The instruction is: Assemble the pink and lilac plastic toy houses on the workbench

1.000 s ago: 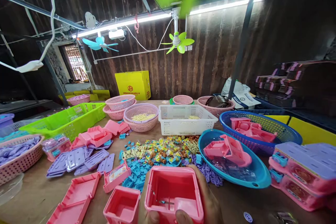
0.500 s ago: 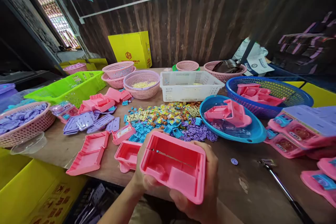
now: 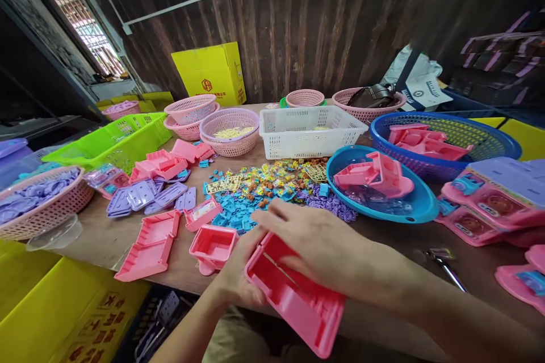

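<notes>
A hollow pink plastic box (image 3: 304,317), its open side toward me, is tilted down to the right above the table's front edge. My left hand (image 3: 242,272) is closed around its left end. Across its far wall lies my right hand (image 3: 317,244), fingers curled over the far left corner and the thumb inside the cavity; whether a small part is under those fingers is hidden. Just left of my left hand sits a smaller pink box (image 3: 215,247). Loose blue parts (image 3: 240,212) and purple spiral discs (image 3: 327,202) lie beyond my hands.
At right are a blue basin (image 3: 421,210) holding pink parts, a screwdriver-like metal tool (image 3: 449,272) and stacked pink and purple assemblies (image 3: 498,198). Pink trays (image 3: 147,247) and purple panels (image 3: 136,195) lie left. Behind stand a white basket (image 3: 306,144) and a green crate (image 3: 110,142).
The pink box has turned, its right end swinging down toward me. My right hand has moved from its right end onto the far wall. My forearm now covers the lone purple disc's spot.
</notes>
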Available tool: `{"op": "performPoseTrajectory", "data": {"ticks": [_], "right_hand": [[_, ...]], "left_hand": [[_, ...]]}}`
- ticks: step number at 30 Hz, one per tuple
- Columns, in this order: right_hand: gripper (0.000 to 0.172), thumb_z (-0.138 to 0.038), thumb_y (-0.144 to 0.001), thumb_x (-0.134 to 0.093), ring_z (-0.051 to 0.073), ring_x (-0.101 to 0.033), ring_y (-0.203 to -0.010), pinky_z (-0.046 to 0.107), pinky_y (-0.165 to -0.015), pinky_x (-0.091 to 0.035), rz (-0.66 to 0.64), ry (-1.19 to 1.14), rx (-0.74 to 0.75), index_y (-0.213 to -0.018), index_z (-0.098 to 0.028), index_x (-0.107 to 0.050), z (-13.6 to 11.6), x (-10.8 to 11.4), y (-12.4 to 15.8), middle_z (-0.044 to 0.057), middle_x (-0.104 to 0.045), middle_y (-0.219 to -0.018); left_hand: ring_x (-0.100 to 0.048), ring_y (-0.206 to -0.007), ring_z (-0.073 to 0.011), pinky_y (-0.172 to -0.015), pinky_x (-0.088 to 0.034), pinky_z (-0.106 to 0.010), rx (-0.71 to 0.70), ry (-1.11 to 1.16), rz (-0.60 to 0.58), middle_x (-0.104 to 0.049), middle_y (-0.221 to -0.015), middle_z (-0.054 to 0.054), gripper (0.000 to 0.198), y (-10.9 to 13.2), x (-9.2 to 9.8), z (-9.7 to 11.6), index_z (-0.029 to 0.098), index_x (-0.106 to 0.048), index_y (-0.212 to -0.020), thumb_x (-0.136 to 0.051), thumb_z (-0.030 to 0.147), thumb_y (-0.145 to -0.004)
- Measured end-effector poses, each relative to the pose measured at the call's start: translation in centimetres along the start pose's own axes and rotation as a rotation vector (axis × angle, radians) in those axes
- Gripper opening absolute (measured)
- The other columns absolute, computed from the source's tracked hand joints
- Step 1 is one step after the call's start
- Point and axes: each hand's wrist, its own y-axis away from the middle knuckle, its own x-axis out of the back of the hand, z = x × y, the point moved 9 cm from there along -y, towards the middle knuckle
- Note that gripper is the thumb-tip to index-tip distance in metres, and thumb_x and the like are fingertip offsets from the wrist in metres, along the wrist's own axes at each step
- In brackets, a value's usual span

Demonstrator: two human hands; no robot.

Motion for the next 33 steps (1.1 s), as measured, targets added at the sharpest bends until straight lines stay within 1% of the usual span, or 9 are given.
{"op": "performPoseTrajectory", "data": {"ticks": [2, 7, 14, 17, 20, 23, 25, 29, 33], "right_hand": [[0.018, -0.011, -0.086, -0.048, 0.02, -0.063, -0.076, 0.031, -0.061, -0.05, -0.089, 0.143, 0.051, -0.1, -0.015, -0.059, -1.3, -0.8, -1.5, 0.008, -0.062, -0.098], [0.016, -0.004, -0.085, -0.045, 0.018, -0.063, -0.067, 0.027, -0.05, -0.044, -0.11, 0.28, 0.113, -0.09, -0.01, -0.06, -2.8, -2.1, -2.7, 0.007, -0.063, -0.083], [0.016, -0.008, -0.085, -0.046, 0.02, -0.064, -0.07, 0.031, -0.057, -0.048, -0.089, 0.193, 0.084, -0.092, -0.012, -0.059, -2.0, -1.9, -2.6, 0.008, -0.065, -0.084], [0.024, -0.022, -0.084, -0.055, 0.022, -0.063, -0.088, 0.035, -0.075, -0.051, 0.007, -0.04, 0.061, -0.106, -0.015, -0.057, -0.3, -0.1, -1.5, 0.009, -0.065, -0.1], [0.068, -0.048, -0.076, -0.064, 0.023, -0.055, -0.109, 0.037, -0.091, -0.046, 0.148, -0.434, 0.082, -0.134, -0.023, -0.037, 2.2, 0.6, 1.5, 0.009, -0.055, -0.123], [0.104, -0.066, -0.061, -0.068, 0.026, -0.047, -0.12, 0.04, -0.1, -0.04, 0.315, -0.761, 0.114, -0.143, -0.03, -0.014, 3.6, -1.9, 4.9, 0.009, -0.045, -0.133], [0.119, -0.067, -0.052, -0.072, 0.029, -0.042, -0.125, 0.045, -0.103, -0.036, 0.412, -0.878, 0.079, -0.144, -0.032, -0.003, 3.6, -5.0, 6.5, 0.01, -0.037, -0.138], [0.111, -0.072, -0.06, -0.062, 0.031, -0.04, -0.126, 0.045, -0.1, -0.04, 0.703, -1.052, -0.073, -0.142, -0.029, 0.001, 2.6, -9.0, 8.2, 0.014, -0.031, -0.14], [0.093, -0.067, -0.071, -0.056, 0.027, -0.05, -0.115, 0.037, -0.096, -0.044, 0.762, -1.091, -0.27, -0.139, -0.022, -0.012, 3.0, -10.1, 8.7, 0.015, -0.044, -0.13]], "left_hand": [[-0.056, -0.076, -0.0236, -0.069, -0.051, -0.038, -0.025, -0.018, -0.051, -0.06, -0.087, -0.007, 0.086, -0.2, -0.9, 0.5, 0.016, -0.055, -0.11, -0.056, 0.08, -0.053], [-0.055, -0.076, -0.0233, -0.068, -0.051, -0.038, -0.033, -0.076, -0.118, -0.059, -0.091, -0.008, 0.078, 0.0, -1.1, 0.8, 0.016, -0.054, -0.111, -0.055, 0.075, -0.061], [-0.056, -0.081, -0.0254, -0.072, -0.051, -0.041, -0.049, -0.08, -0.093, -0.058, -0.094, -0.009, 0.088, 0.1, -1.0, 0.4, 0.014, -0.051, -0.113, -0.056, 0.079, -0.054], [-0.056, -0.078, -0.0228, -0.074, -0.049, -0.041, -0.135, -0.128, -0.081, -0.058, -0.092, -0.008, 0.082, -0.4, -1.1, 2.2, 0.015, -0.051, -0.111, -0.052, 0.079, -0.059], [-0.055, -0.082, -0.0234, -0.078, -0.047, -0.042, -0.264, -0.256, 0.003, -0.056, -0.091, -0.008, 0.081, -0.3, 0.3, 4.3, 0.017, -0.051, -0.108, -0.051, 0.08, -0.059], [-0.056, -0.088, -0.0255, -0.079, -0.047, -0.042, -0.36, -0.37, 0.049, -0.056, -0.098, -0.01, 0.081, 0.4, 1.3, 5.5, 0.018, -0.049, -0.112, -0.051, 0.08, -0.06], [-0.057, -0.089, -0.0262, -0.079, -0.047, -0.042, -0.377, -0.416, 0.06, -0.057, -0.099, -0.011, 0.079, 0.7, 1.5, 5.5, 0.017, -0.049, -0.113, -0.051, 0.078, -0.062], [-0.057, -0.086, -0.0254, -0.079, -0.047, -0.04, -0.351, -0.428, 0.059, -0.058, -0.096, -0.01, 0.08, 0.9, 0.4, 4.6, 0.017, -0.05, -0.112, -0.051, 0.078, -0.061], [-0.057, -0.082, -0.0229, -0.075, -0.047, -0.035, -0.106, -0.302, 0.063, -0.059, -0.098, -0.009, 0.081, 0.7, -0.8, 1.6, 0.016, -0.05, -0.113, -0.05, 0.078, -0.061]]}}
